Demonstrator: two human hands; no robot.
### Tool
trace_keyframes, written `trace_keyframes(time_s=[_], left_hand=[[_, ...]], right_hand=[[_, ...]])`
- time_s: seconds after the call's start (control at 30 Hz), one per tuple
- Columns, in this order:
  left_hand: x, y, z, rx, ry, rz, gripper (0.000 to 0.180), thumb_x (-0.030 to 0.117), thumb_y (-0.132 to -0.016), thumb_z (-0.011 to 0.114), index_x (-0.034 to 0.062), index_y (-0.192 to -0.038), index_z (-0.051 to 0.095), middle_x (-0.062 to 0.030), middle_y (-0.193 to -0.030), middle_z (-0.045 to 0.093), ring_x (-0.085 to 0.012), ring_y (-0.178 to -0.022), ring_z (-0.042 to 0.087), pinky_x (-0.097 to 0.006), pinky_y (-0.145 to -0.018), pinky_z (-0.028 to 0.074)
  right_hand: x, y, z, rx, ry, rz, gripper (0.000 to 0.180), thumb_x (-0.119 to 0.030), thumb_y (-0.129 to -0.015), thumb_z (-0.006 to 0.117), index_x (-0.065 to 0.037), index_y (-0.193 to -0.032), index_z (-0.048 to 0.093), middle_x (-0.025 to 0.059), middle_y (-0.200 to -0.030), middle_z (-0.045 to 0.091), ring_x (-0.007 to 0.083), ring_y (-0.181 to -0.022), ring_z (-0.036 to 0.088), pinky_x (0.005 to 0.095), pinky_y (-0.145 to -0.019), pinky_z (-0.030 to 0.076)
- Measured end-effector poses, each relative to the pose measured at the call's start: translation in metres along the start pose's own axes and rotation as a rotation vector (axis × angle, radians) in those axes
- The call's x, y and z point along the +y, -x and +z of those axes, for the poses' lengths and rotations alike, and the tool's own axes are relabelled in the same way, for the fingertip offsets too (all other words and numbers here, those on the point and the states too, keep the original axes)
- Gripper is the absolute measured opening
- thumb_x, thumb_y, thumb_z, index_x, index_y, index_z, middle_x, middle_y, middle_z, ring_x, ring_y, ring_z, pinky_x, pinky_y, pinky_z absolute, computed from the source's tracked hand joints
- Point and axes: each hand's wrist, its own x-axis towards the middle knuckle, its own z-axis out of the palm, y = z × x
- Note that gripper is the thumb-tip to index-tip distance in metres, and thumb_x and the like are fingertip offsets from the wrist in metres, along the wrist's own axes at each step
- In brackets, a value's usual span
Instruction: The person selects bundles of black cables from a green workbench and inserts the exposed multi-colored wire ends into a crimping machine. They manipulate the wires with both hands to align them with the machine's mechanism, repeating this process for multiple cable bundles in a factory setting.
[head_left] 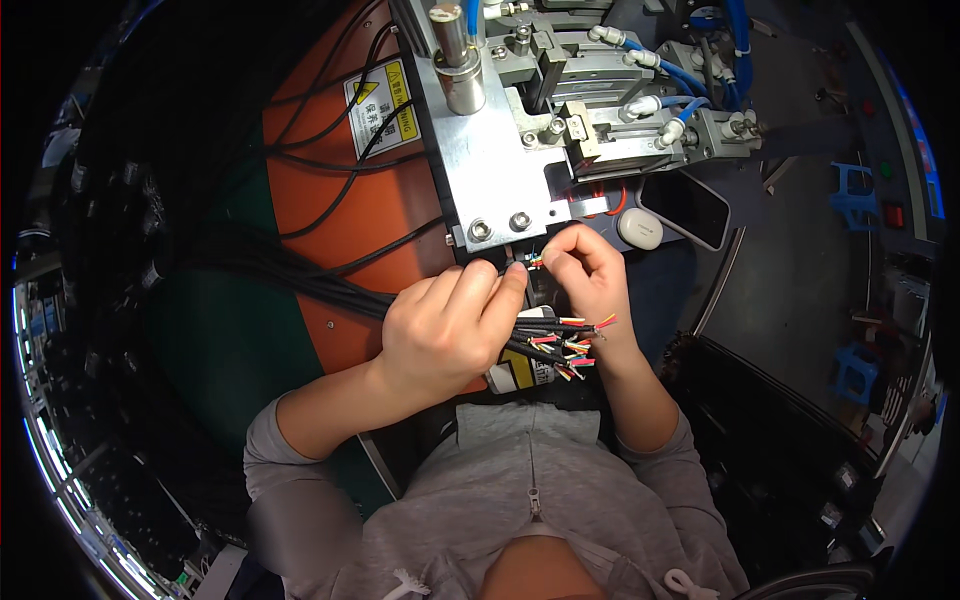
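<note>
The left hand (445, 325) is closed around a bundle of black cables (300, 275), whose stripped coloured ends (575, 345) stick out to the right, below the metal machine plate (490, 160). The right hand (590, 275) pinches one cable end (535, 262) at the plate's lower edge; it is the nearer hand. The cables run long leftward. A white earbud case (640, 228) lies right of the plate.

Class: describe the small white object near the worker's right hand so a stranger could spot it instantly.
Start at the metal machine plate. Just right of its lower corner, beyond the right hand, lies a white pebble-shaped case. Beside it, the phone is dark and flat; the case is rounded.
</note>
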Motion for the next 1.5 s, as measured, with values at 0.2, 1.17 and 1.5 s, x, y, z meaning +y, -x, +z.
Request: trace_keyframes(time_s=[0.2,1.17,1.5], left_hand=[[-0.005,-0.001,0.001,0.021,0.015,0.014,0.027,0.008,-0.065,0.064,0.0048,-0.091,0.068,-0.0016,-0.073,0.056,-0.0126,-0.057,0.055,-0.025,-0.047,0.041],[-0.007,-0.001,-0.006,0.090,0.255,0.068,0.026,0.013,-0.071,0.066,0.0044,-0.096,0.068,-0.0025,-0.087,0.062,-0.0125,-0.065,0.056,-0.026,-0.053,0.039],[-0.013,-0.002,-0.006,0.137,0.193,0.171,0.037,0.024,-0.073,0.070,0.0051,-0.105,0.068,-0.0087,-0.113,0.058,-0.0169,-0.077,0.056,-0.029,-0.066,0.040]], right_hand=[[-0.007,-0.001,0.000,-0.006,0.149,-0.089,0.008,-0.004,-0.082,0.061,0.002,-0.079,0.059,0.0048,-0.073,0.061,0.0081,-0.067,0.056,0.0236,-0.062,0.043],[-0.024,0.006,-0.019,-0.287,0.138,-0.784,0.021,-0.001,-0.068,0.074,-0.002,-0.088,0.070,0.0075,-0.083,0.067,0.0213,-0.077,0.062,0.0319,-0.071,0.047],[-0.030,0.006,-0.014,-0.248,0.235,-0.847,0.023,-0.003,-0.068,0.075,-0.005,-0.091,0.071,0.0068,-0.086,0.066,0.0203,-0.077,0.061,0.0295,-0.067,0.046]])
